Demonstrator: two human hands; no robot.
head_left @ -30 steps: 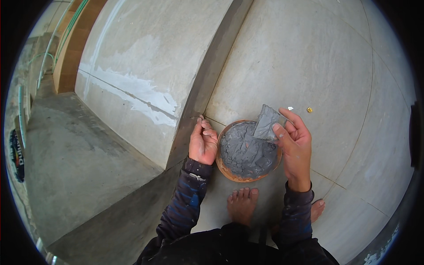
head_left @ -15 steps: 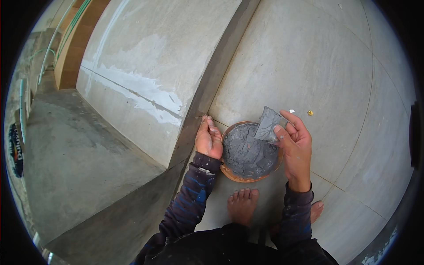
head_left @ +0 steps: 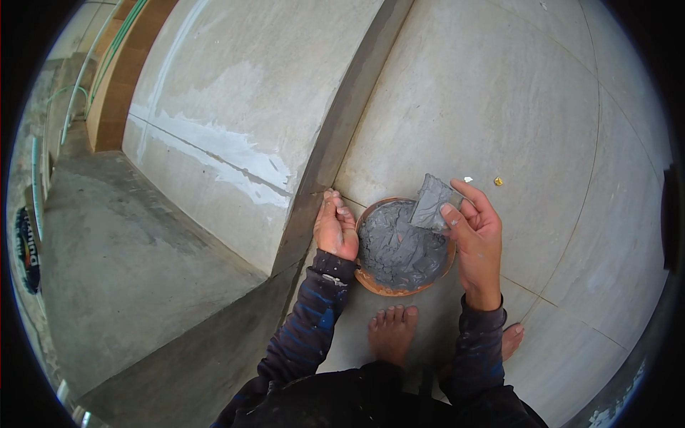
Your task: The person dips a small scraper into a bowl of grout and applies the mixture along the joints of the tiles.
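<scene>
Head view: right hand [head_left: 479, 241] pinches a thin, grey-smeared scraper [head_left: 431, 204] over a round brown bowl [head_left: 389, 290].
Left of the bowl, left hand [head_left: 336, 230] curls, contents unclear; scraper seems light, stiff; best held edgewise.

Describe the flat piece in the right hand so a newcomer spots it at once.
On the pale grey floor, find the round orange-brown bowl of dark grey paste. Over its upper-right rim, the right hand pinches a flat, roughly four-sided, grey-smeared piece. Straightish edges and a paler grey set it apart from the lumpy paste below.
</scene>
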